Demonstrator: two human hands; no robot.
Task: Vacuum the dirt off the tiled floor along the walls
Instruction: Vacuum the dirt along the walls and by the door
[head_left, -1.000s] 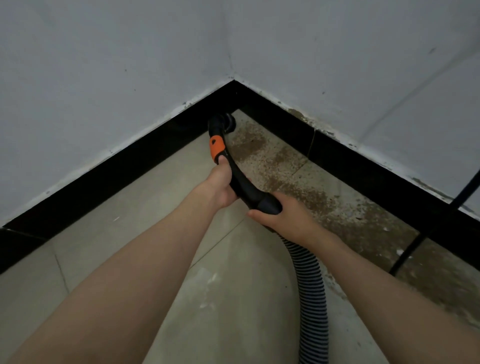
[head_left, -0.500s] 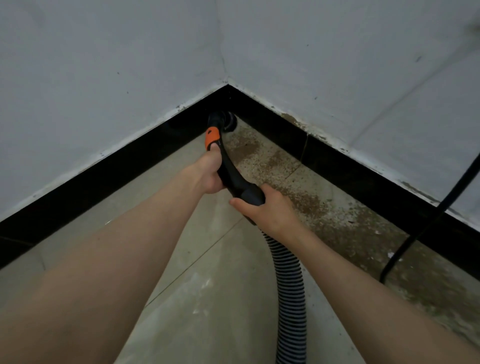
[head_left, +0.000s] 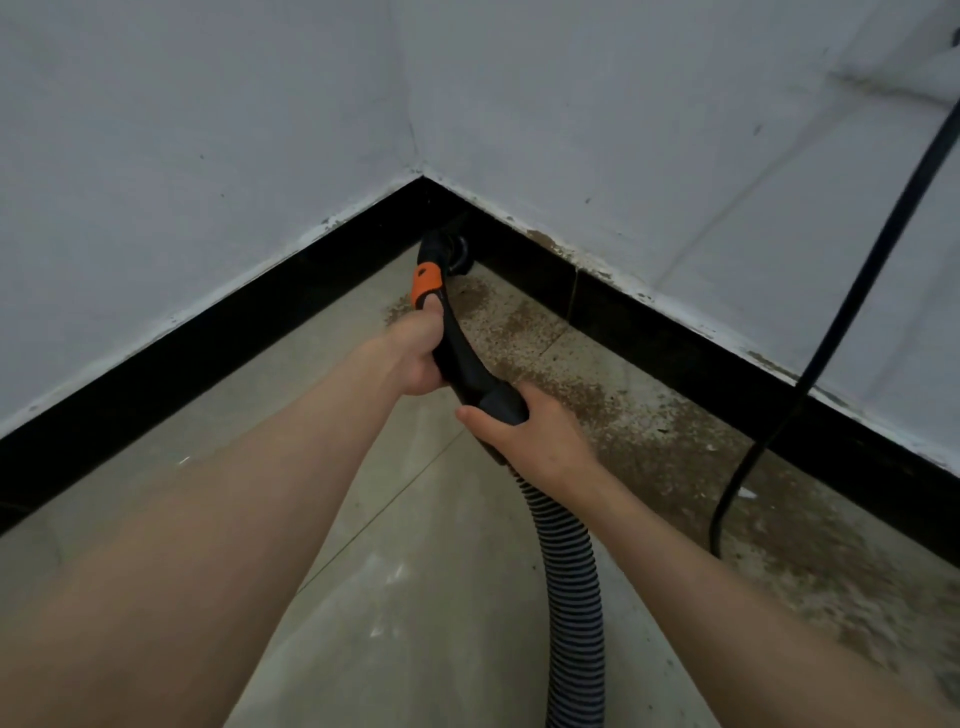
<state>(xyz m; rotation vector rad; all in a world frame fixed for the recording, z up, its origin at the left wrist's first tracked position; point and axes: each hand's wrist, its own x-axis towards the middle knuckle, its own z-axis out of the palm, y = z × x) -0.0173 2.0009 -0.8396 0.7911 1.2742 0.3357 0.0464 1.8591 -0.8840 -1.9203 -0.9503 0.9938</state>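
Vacuum handle (head_left: 457, 358): rigid, light; left hand (head_left: 415, 358) and right hand (head_left: 530, 441) both clamped around it; ribbed hose (head_left: 571, 571) flexible, trailing.

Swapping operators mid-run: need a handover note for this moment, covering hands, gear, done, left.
Left hand grips the vacuum handle just below its orange collar.
Right hand grips the rear of the handle, where the ribbed hose joins.
Nozzle sits in the room corner against the black skirting.
Done: floor along the left wall looks mostly clean.
Left: brown dirt band along the right wall, from corner outward. A black cable hangs down onto that strip.
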